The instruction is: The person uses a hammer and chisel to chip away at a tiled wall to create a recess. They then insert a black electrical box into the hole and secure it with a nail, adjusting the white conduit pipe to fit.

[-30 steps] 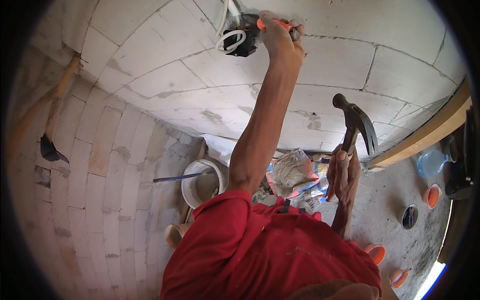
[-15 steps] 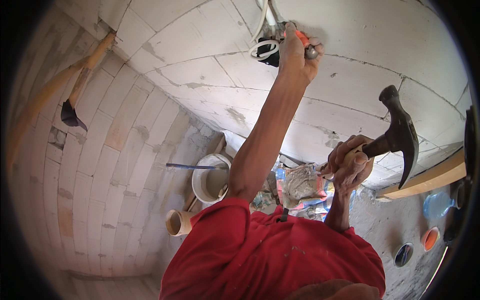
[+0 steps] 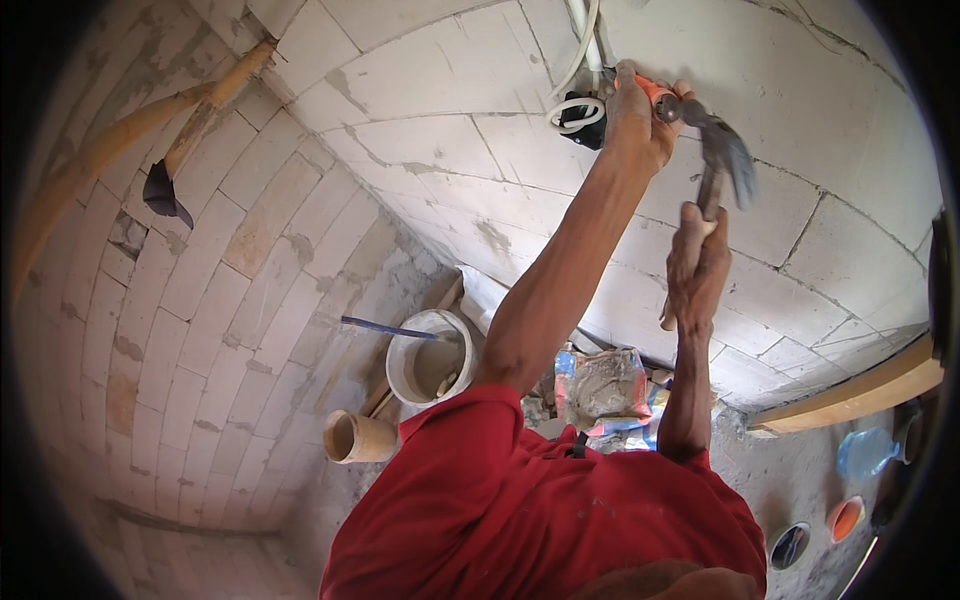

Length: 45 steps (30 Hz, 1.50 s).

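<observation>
High on the block wall [image 3: 420,90], my left hand [image 3: 638,125] is closed around a chisel [image 3: 655,90] with an orange grip. Its round metal end points out toward me; its tip is hidden. My right hand [image 3: 698,262] grips the handle of a claw hammer [image 3: 715,140], smeared by motion. The hammer's face is at the chisel's metal end, touching or very close. Just left of my left hand, a black electrical box [image 3: 583,130] sits in the wall. A white cable [image 3: 576,112] loops over it, beside a white conduit [image 3: 582,20].
Below stand a white bucket [image 3: 398,370] with a blue-handled tool [image 3: 385,328] across it and a tan container [image 3: 372,438]. An opened bag [image 3: 600,388] holds grey powder. Wooden poles [image 3: 100,150] lean at left; a timber beam [image 3: 850,392] and a plastic bottle [image 3: 866,453] are right.
The hammer has swung up and left from beside my body to the chisel's end, with my right hand rising. My left hand keeps its hold; the whole view has shifted slightly.
</observation>
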### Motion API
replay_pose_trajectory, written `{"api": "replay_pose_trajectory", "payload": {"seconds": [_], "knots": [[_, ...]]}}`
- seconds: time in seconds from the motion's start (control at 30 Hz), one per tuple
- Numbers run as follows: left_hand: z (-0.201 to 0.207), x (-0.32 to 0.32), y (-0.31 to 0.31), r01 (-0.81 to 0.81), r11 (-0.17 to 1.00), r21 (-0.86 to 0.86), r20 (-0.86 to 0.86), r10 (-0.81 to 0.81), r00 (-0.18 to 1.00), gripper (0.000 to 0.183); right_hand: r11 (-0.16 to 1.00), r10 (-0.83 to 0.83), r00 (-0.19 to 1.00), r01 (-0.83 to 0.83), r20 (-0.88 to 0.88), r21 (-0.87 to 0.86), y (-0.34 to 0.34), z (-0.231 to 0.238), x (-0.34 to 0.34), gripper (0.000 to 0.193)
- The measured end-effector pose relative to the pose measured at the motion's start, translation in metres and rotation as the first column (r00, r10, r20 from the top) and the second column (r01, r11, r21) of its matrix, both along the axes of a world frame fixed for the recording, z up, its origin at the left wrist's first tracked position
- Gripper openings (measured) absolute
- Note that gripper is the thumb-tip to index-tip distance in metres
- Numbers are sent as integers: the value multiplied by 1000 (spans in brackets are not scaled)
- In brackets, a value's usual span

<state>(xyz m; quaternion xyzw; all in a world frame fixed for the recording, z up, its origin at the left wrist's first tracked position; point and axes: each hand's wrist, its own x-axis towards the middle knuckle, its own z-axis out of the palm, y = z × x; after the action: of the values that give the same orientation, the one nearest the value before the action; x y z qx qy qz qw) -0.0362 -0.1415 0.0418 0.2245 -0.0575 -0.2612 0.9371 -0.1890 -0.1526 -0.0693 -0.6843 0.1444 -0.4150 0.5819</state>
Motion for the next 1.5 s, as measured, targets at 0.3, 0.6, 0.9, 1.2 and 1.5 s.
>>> {"api": "replay_pose_trajectory", "payload": {"seconds": [0.3,0.6,0.9,1.2,1.5], "knots": [[1,-2,-8,-41,992,119,46,36,998,28,995,74,997,-74,2,69,-4,3,7,36],[-15,-5,2,-97,972,216,127,71,989,31,968,174,983,-161,-52,191,-12,4,-17,45],[-48,-14,-8,-80,957,280,75,61,995,34,953,133,991,-130,10,275,-21,-8,-45,50],[-40,-21,7,-63,946,319,145,17,989,32,935,136,991,-134,17,328,-17,-19,-52,47],[-17,-20,-8,-43,983,181,4,43,999,27,930,-232,567,-109,790,351,8,-16,-12,53]]}}
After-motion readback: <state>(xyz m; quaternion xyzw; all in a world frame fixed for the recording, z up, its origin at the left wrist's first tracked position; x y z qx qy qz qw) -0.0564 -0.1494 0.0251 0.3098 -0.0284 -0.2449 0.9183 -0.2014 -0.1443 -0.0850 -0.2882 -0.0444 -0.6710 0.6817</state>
